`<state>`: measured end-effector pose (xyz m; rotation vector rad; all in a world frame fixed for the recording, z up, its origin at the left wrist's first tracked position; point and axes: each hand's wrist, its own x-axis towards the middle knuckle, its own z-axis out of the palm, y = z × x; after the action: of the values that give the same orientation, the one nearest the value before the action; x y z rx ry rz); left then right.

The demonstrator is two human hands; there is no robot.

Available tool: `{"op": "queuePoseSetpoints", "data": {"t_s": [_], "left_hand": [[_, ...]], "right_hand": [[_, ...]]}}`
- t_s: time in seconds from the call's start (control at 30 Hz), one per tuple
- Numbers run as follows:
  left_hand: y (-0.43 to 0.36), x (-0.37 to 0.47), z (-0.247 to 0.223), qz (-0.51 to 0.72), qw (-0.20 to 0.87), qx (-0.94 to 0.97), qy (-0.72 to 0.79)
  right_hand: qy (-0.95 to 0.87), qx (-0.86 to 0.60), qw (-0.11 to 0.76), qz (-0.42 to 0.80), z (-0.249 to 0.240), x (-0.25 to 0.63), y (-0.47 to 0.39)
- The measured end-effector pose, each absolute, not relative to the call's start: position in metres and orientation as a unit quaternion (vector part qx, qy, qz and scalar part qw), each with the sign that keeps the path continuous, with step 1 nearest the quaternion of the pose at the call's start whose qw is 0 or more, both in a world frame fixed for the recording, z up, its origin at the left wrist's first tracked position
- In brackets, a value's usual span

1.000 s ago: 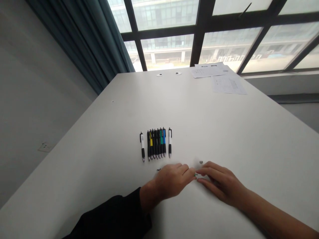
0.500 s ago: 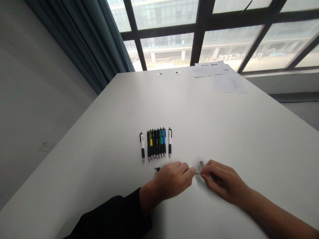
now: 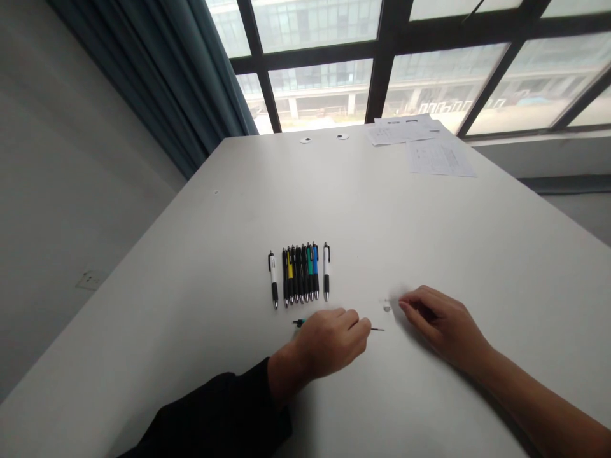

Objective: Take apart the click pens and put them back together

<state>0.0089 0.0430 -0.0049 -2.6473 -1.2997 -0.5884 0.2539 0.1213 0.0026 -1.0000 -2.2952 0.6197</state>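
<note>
My left hand (image 3: 331, 340) is closed around a pen (image 3: 298, 323) with a green and black end showing at its left. The pen's thin refill (image 3: 377, 329) sticks out to the right, past my fingertips, and its middle is hidden in the hand. Farther right, my right hand (image 3: 442, 321) has thumb and forefinger pinched together. A faint, thin trace shows at those fingertips, too blurred to name. Just left of them a small silver pen tip (image 3: 386, 308) lies on the white table (image 3: 191, 305).
Beyond my left hand several black, yellow, green and blue pens (image 3: 300, 273) lie in a tight row. One white pen (image 3: 273, 280) lies left of the row, another white pen (image 3: 326, 272) right of it. Papers (image 3: 442, 156) rest at the far edge by the window.
My right hand has moved away from the refill, up and to the right, to beside the silver tip. The refill's end is now exposed. My left hand has hardly moved.
</note>
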Motion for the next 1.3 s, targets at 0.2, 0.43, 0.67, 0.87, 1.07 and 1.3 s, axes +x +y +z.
{"op": "queuePoseSetpoints", "data": {"t_s": [0.2,0.43,0.67,0.87,1.07,1.3], "left_hand": [[0.044,0.008,-0.005,-0.198,0.065,-0.881,-0.425],[0.043,0.010,-0.003,-0.189,0.069,-0.882,-0.425],[0.041,0.011,-0.003,-0.184,0.056,-0.895,-0.403],[0.046,0.003,-0.002,-0.201,0.071,-0.882,-0.420],[0.050,-0.010,0.001,-0.215,0.113,-0.877,-0.414],[0.051,-0.009,0.008,-0.230,0.078,-0.873,-0.424]], "right_hand": [[-0.872,-0.369,0.236,0.219,-0.005,0.251,0.123],[-0.867,-0.294,0.312,0.252,0.013,0.249,0.110],[-0.918,-0.197,0.256,0.231,0.011,0.241,0.098],[-0.911,-0.240,0.210,0.260,0.016,0.261,0.121],[-0.902,-0.262,0.183,0.290,0.018,0.281,0.134],[-0.904,-0.285,0.179,0.262,0.004,0.277,0.136]]}}
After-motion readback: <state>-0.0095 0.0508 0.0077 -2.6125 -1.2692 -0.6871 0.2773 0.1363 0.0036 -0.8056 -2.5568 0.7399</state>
